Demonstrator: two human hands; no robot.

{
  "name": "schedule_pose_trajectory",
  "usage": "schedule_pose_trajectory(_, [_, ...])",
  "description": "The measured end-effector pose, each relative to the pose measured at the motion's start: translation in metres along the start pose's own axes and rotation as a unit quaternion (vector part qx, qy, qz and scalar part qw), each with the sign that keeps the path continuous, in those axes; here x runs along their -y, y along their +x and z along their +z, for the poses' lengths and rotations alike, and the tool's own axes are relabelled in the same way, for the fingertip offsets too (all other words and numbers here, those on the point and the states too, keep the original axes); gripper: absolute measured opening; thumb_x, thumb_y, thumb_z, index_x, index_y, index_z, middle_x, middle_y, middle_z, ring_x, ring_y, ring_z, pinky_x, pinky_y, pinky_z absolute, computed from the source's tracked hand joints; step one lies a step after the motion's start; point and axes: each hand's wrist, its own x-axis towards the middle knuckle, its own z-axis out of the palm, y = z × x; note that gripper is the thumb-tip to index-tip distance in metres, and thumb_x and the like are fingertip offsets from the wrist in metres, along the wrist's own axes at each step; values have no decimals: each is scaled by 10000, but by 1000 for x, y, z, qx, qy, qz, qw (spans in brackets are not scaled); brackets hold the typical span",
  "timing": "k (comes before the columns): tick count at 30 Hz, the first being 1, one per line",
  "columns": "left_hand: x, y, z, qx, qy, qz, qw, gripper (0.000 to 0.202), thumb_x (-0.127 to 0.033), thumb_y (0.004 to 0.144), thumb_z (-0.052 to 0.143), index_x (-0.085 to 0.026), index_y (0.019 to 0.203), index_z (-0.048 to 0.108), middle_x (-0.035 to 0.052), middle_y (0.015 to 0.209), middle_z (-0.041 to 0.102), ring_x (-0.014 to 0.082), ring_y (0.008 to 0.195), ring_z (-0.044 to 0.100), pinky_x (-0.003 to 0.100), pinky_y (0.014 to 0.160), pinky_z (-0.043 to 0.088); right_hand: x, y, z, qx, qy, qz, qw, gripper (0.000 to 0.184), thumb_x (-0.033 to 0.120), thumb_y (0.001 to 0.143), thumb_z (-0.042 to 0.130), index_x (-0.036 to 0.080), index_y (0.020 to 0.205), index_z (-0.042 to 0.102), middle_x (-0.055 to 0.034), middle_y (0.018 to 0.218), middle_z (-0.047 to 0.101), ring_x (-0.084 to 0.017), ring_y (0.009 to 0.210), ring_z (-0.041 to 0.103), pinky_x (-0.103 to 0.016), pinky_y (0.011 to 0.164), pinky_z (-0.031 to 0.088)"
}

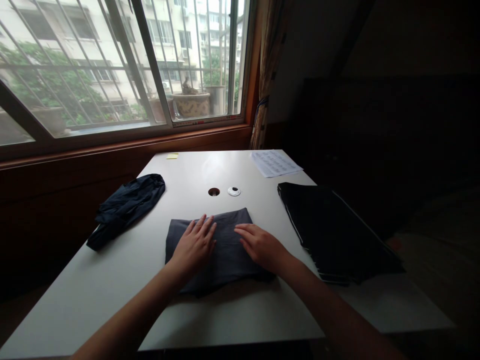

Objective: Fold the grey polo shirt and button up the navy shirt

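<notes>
A folded dark grey garment point(225, 227) lies flat in the middle of the white table point(112, 280). My left hand point(195, 245) rests palm down on its left half, fingers stretched out. My right hand point(260, 246) lies flat on its right half, fingers pointing left toward the other hand. Neither hand grips the cloth; both press on top of it.
A crumpled dark blue garment point(127, 205) lies at the table's left. A stack of dark folded cloth point(333, 230) sits at the right edge. Printed paper point(275, 162) lies at the far right, a cable hole point(213, 192) and its cap point(234, 191) at centre. A window point(112, 65) is behind.
</notes>
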Motion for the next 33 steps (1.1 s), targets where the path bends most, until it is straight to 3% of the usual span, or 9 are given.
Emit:
schedule_pose_trajectory(4, [0, 23, 41, 27, 29, -68, 997, 532, -415, 995, 360, -188, 1472, 421, 83, 1581, 330, 307, 1475, 243, 520, 1171, 252, -5, 38, 43, 53, -48, 46, 996, 530, 372, 1002, 399, 97, 1452, 444, -153, 1528, 407, -273, 1435, 333, -442, 1185, 276])
schedule_pose_trajectory(8, [15, 16, 55, 35, 20, -147, 988, 589, -469, 1000, 307, -223, 1534, 298, 67, 1575, 341, 287, 1467, 275, 489, 1173, 254, -19, 44, 60, 70, -70, 131, 987, 687, 555, 990, 327, 115, 1517, 337, -129, 1600, 261, -269, 1485, 217, -447, 1210, 183])
schedule_pose_trajectory(12, [29, 2, 54, 37, 26, -185, 982, 634, -529, 1000, 244, -174, 1516, 345, 85, 1565, 356, 280, 1471, 266, 475, 1198, 193, -34, 35, 60, 57, -97, 195, 974, 700, 569, 992, 271, 127, 1534, 300, -108, 1622, 191, -266, 1499, 161, -460, 1212, 127])
schedule_pose_trajectory(17, [37, -6, 55, 40, 43, -203, 978, 680, -575, 991, 219, -144, 1488, 395, 111, 1563, 352, 295, 1470, 265, 512, 1198, 157, -44, 28, 60, 49, -124, 224, 965, 698, 550, 990, 290, 120, 1539, 280, -82, 1626, 182, -265, 1494, 173, -457, 1212, 119])
schedule_pose_trajectory(23, [51, -25, 55, 55, 35, -248, 966, 635, -530, 999, 246, -149, 1484, 395, 106, 1587, 298, 308, 1485, 216, 574, 1142, 263, -52, 22, 59, 40, -140, 252, 957, 687, 526, 990, 305, 106, 1534, 284, -91, 1615, 224, -273, 1488, 192, -479, 1206, 127])
schedule_pose_trajectory(28, [58, -39, 53, 44, 35, -260, 964, 590, -458, 1001, 292, -135, 1485, 389, 121, 1591, 282, 308, 1484, 224, 567, 1137, 291, -51, 14, 50, 28, -158, 281, 946, 589, 408, 999, 325, 87, 1490, 374, -126, 1584, 303, -324, 1470, 231, -543, 1176, 181])
schedule_pose_trajectory(30, [56, -40, 47, 36, 43, -252, 966, 579, -438, 999, 309, -120, 1472, 411, 136, 1583, 297, 319, 1479, 235, 580, 1137, 285, -43, 12, 45, 13, -166, 267, 949, 560, 341, 993, 341, 81, 1488, 376, -143, 1584, 296, -322, 1474, 223, -540, 1180, 176])
schedule_pose_trajectory(33, [44, -36, 34, 6, 65, -201, 977, 559, -405, 994, 342, -104, 1455, 436, 147, 1581, 296, 326, 1488, 200, 588, 1173, 208, -21, 11, 39, 9, -155, 169, 973, 570, 306, 990, 355, 88, 1516, 323, -127, 1612, 221, -276, 1500, 153, -476, 1205, 171])
